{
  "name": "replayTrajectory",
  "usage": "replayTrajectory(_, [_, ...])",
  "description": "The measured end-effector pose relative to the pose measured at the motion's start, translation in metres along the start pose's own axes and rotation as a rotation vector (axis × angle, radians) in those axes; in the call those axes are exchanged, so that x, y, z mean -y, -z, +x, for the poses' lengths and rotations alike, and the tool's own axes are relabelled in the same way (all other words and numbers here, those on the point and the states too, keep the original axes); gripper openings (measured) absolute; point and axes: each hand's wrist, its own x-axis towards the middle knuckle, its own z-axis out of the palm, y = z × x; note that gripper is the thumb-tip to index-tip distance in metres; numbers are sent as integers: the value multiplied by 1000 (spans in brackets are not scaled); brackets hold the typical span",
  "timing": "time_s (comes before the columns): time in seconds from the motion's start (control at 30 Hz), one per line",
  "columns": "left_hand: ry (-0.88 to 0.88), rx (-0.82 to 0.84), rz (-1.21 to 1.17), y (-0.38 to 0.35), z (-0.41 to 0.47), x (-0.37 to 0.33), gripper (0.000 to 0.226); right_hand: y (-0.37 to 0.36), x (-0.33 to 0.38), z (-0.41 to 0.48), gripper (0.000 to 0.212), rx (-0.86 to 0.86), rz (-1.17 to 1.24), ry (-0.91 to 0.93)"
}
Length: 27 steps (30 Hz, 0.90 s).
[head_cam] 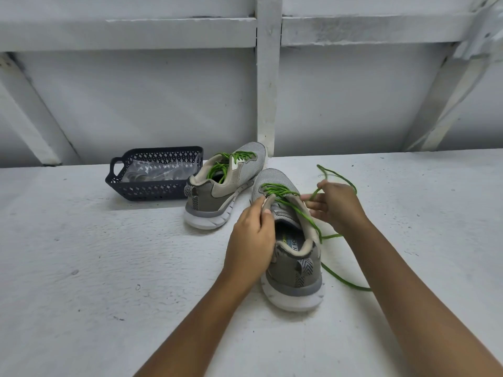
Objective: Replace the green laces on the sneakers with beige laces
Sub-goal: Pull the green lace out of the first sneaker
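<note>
Two hands are being used on the nearer sneaker point(295, 270) on the surface point(109, 268): its eyelet edge is being gripped by curled fingers point(261, 209) of the left hand point(251, 240); its loose green lace point(277, 190) is being pinched by fingers point(311, 205) of the right hand point(339, 206)

Two grey sneakers point(226, 186) point(294, 257), two green laces point(228, 164) point(277, 190), one dark basket point(152, 191), two hands point(253, 240) point(337, 205).

Near grey mesh sneaker with white sole point(294, 270), upright, heel toward the viewer; green cord lace point(307, 213) partly unthreaded, loose ends trailing right over the bench point(109, 268). Matching far sneaker point(217, 197) behind-left, green lacing point(217, 168) threaded.
</note>
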Motion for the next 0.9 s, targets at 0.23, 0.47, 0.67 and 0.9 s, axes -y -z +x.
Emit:
replayTrajectory(0.23, [111,81,6,26,28,-11,40,22,-9,-12,31,-134,-1092,270])
replayTrajectory(0.47, [70,343,192,33,72,-18,21,2,-14,-43,26,80,-726,485])
replayTrajectory(0.67, [86,392,143,34,83,-23,8,0,-21,-42,16,79,-565,448])
replayTrajectory(0.9, [53,391,321,22,95,-33,13,0,-23,-42,12,47,-552,442])
